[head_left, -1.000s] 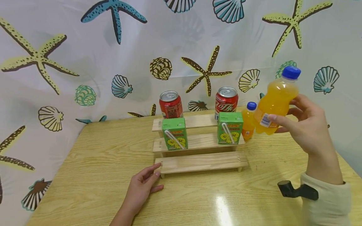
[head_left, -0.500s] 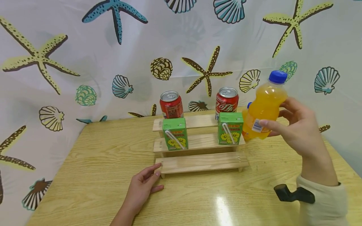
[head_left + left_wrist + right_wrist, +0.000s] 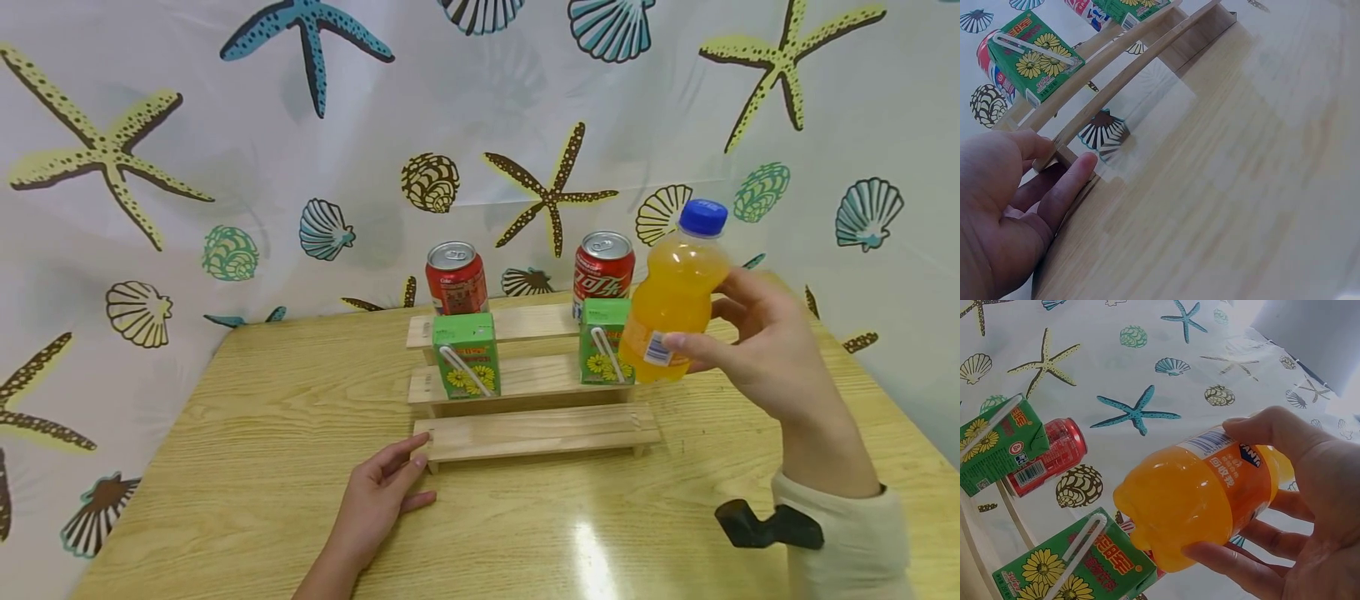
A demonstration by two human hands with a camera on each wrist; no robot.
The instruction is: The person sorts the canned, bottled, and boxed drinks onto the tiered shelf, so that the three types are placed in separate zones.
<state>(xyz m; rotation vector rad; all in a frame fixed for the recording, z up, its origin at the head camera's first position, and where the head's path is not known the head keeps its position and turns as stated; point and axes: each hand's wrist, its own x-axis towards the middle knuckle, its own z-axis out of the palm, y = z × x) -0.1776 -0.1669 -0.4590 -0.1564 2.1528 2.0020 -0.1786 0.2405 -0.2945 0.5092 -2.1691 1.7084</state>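
My right hand (image 3: 765, 350) grips a Fanta bottle (image 3: 671, 292) of orange soda with a blue cap, thumb on its label. The bottle hangs tilted, cap up and to the right, overlapping the right edge of the right-hand green juice box (image 3: 600, 333) in the head view. In the right wrist view the bottle's base (image 3: 1166, 512) points left towards the boxes. My left hand (image 3: 378, 500) is at the left end of the three-step wooden rack (image 3: 525, 433), thumb and index finger pinching the lowest step. The left wrist view shows its fingertips at that step's corner (image 3: 1054, 150).
Another green juice box (image 3: 467, 357) stands on the middle step, left side. Two red cola cans, a left one (image 3: 456, 279) and a right one (image 3: 602, 271), stand on the top step. A sea-patterned cloth (image 3: 360, 150) hangs behind the wooden table (image 3: 285, 417).
My right hand has carried the bottle leftward and slightly down, from beside the rack to the right juice box. A second orange bottle behind it is now hidden. My left hand stays put.
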